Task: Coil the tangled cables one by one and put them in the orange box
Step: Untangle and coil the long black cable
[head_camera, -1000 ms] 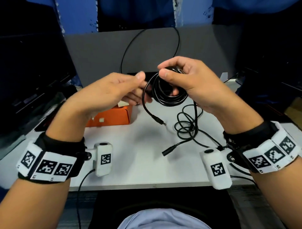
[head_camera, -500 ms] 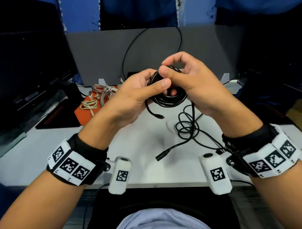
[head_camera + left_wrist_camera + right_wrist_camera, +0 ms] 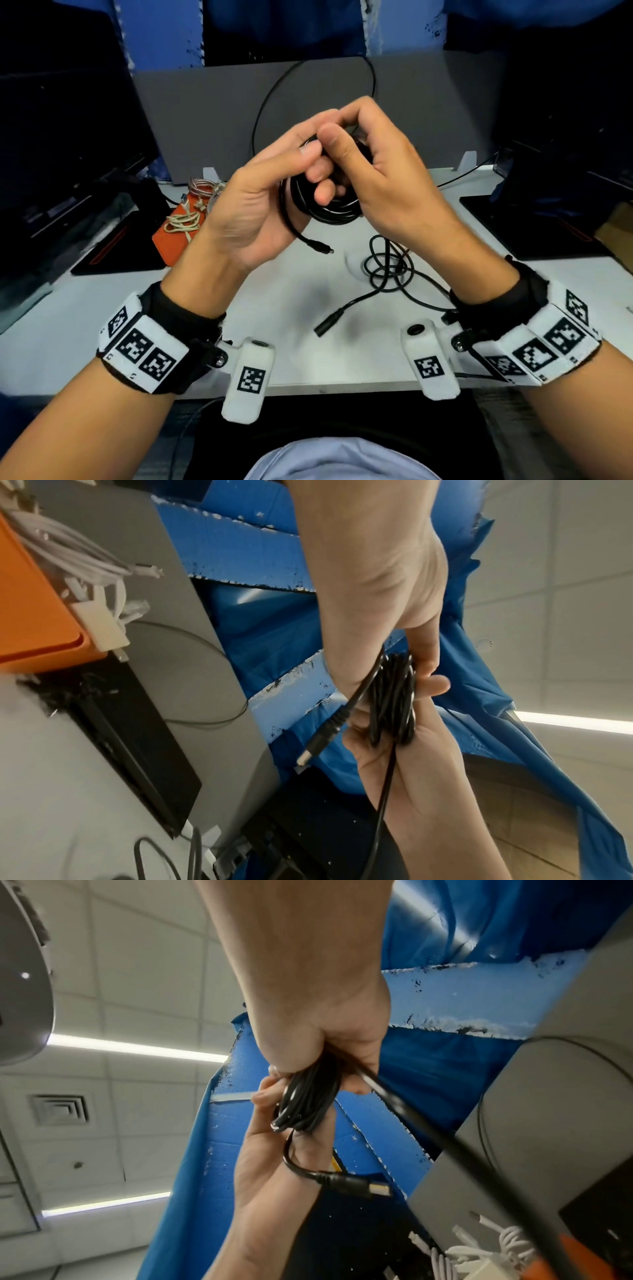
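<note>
Both hands had the black cable [image 3: 329, 209] coil up over the desk [image 3: 294, 342], left hand [image 3: 260, 202] and right hand [image 3: 380, 171] each with a grip clenched around the loops, plug [image 3: 317, 247] dangling. Orange box [image 3: 171, 240] sat off left.

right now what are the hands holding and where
Both hands grip the black cable's coil: right hand at the top of the loops, left hand beside it. The plug hangs free.
</note>
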Action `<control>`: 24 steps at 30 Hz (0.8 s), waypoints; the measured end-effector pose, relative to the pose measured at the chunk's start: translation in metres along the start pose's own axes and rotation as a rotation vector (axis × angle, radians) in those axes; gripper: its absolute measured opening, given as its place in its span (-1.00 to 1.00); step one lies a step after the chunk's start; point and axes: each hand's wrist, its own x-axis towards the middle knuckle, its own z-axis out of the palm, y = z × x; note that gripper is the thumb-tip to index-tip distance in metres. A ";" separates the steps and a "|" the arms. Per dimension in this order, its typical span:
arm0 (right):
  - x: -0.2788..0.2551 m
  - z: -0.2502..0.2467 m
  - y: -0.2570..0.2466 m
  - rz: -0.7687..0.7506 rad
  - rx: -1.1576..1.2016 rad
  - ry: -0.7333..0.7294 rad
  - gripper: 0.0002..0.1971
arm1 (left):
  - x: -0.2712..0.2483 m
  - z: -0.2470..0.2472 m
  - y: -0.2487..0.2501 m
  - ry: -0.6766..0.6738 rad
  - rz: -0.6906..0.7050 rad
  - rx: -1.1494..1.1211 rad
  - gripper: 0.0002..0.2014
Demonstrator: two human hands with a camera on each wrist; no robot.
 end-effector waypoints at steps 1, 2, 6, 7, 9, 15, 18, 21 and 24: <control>-0.001 -0.001 -0.002 0.006 -0.012 -0.018 -0.89 | 0.000 0.001 -0.001 -0.029 -0.014 -0.045 -0.45; -0.001 -0.002 -0.003 0.012 -0.027 -0.030 -0.85 | 0.000 0.002 -0.002 -0.056 -0.026 -0.080 -0.44; -0.001 -0.004 -0.006 0.017 -0.016 -0.066 -0.70 | 0.001 0.004 -0.003 -0.146 -0.050 -0.168 -0.42; -0.001 -0.004 -0.006 0.014 -0.007 -0.068 -0.71 | 0.001 0.005 -0.003 -0.151 -0.048 -0.186 -0.43; -0.001 -0.002 -0.007 0.005 0.023 -0.055 -0.76 | 0.001 0.006 -0.004 -0.135 -0.035 -0.244 -0.46; -0.003 0.007 -0.008 0.120 0.191 0.020 -0.70 | 0.002 0.009 -0.011 -0.028 0.026 -0.440 -0.71; -0.005 0.007 -0.010 0.187 0.269 0.019 -0.67 | 0.001 0.009 -0.010 -0.061 0.027 -0.454 -0.69; -0.005 0.006 -0.011 0.254 0.309 0.006 -0.61 | 0.000 0.009 -0.007 -0.062 0.030 -0.455 -0.67; -0.004 0.004 -0.008 0.285 0.277 -0.027 -0.57 | 0.001 0.005 -0.001 -0.014 0.051 -0.466 -0.70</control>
